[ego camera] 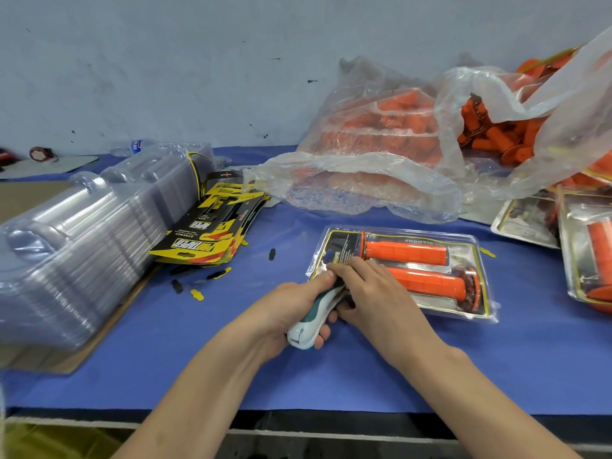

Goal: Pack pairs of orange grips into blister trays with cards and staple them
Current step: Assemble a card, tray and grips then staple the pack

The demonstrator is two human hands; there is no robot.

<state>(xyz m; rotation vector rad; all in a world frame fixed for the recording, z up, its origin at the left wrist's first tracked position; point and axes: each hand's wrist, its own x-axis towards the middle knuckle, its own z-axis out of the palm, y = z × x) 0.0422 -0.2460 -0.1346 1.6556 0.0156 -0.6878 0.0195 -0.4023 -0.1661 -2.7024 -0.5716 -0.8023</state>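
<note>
A clear blister tray [477, 260] lies on the blue table cover, holding a card and two orange grips [407, 252] side by side. My left hand [291, 306] is wrapped around a white and teal stapler [313, 321], whose nose sits at the tray's near left corner. My right hand [371, 289] presses down on that same corner of the tray, fingers touching the stapler's front. The stapler's jaw is hidden under my fingers.
A tall stack of empty clear trays [76, 246] fills the left side, with a pile of yellow and black cards [212, 236] beside it. Plastic bags of loose orange grips [390, 134] sit at the back right. Finished packs [583, 246] lie at the right edge.
</note>
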